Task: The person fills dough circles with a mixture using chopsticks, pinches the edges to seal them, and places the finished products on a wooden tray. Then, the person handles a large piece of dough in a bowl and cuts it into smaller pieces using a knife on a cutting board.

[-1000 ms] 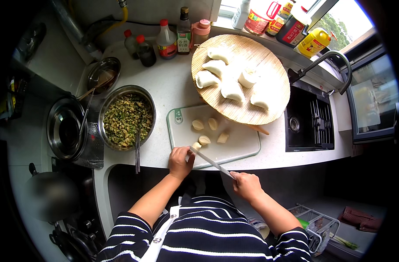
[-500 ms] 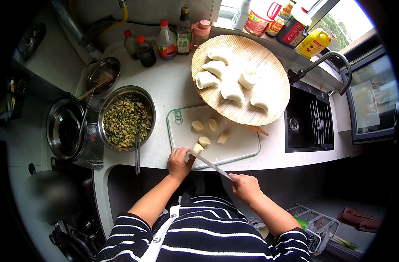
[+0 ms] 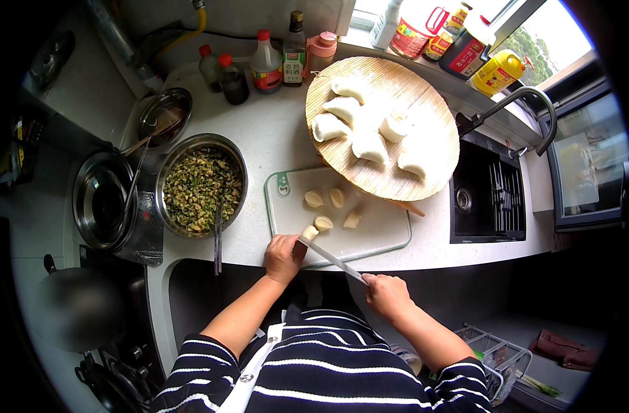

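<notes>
My right hand [image 3: 388, 294] is closed round the handle of a knife [image 3: 333, 260], whose blade slants up and left over the front edge of a white cutting board [image 3: 380, 241] with a green rim. Close by the blade's tip, my left hand [image 3: 283, 259] is closed on a roll of pale dough [image 3: 310, 233]; most of the roll is hidden under the fingers. Several cut dough pieces [image 3: 323, 223] lie apart from one another on the board, just beyond the knife. Whether the blade touches the dough cannot be made out.
A round woven tray [image 3: 424, 103] with several large folded dumplings [image 3: 369, 146] overlaps the board's far side. Left of the board stands a steel bowl of chopped filling [image 3: 199, 189] with chopsticks [image 3: 218, 241] in it. Bottles [image 3: 266, 65] line the back; a black sink [image 3: 483, 213] is at right.
Both hands and the knife keep nearly the same place. The whole view has shifted very slightly; the dough pieces lie as before.
</notes>
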Demonstrator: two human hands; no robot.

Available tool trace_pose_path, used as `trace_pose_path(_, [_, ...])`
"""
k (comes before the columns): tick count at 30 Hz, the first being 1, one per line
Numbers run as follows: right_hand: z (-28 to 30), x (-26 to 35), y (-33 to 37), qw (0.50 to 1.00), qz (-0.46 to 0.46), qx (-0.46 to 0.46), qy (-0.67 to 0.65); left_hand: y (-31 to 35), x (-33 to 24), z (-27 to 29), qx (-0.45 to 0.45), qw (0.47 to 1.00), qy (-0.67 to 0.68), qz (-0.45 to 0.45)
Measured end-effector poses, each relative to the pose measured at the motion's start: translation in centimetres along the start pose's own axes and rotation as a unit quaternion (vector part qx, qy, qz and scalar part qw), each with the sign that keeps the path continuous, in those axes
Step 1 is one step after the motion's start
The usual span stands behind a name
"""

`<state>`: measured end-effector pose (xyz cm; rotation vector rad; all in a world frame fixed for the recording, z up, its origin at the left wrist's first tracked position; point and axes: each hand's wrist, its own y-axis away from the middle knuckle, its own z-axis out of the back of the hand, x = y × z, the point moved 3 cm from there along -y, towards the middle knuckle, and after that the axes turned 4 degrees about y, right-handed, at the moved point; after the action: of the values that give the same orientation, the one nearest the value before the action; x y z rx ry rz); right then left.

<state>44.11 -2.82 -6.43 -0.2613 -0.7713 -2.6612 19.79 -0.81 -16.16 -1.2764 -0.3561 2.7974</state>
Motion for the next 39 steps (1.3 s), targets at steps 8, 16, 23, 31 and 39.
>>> trace_pose_path(8, [0.5, 1.0, -1.2, 0.993, -0.049, 0.106, 0.021, 0.1, 0.4, -0.5, 0.004, 1.0, -0.014, 0.026])
trace_pose_path(16, [-1.3, 1.3, -5.5, 0.99, -0.026, 0.139, 0.024, -0.3, 0.5, -0.9, 0.007, 0.996, -0.049, 0.07])
trace_pose_path(23, [-1.3, 1.1, -3.9, 0.992, 0.044, -0.069, -0.091, 1.0, 0.3, 0.1, 0.03, 0.996, -0.047, 0.072])
trace_pose_path(31, [3.1, -1.3, 1.4, 0.924, -0.01, -0.269, -0.271, 0.3, -0.8, 0.9, 0.039, 0.996, -0.052, 0.067])
trace_pose_path(39, [3.6, -7.0, 6.5, 0.852, -0.146, -0.411, -0.289, -0.9, 1.4, -0.8, 0.056, 0.987, -0.069, 0.134])
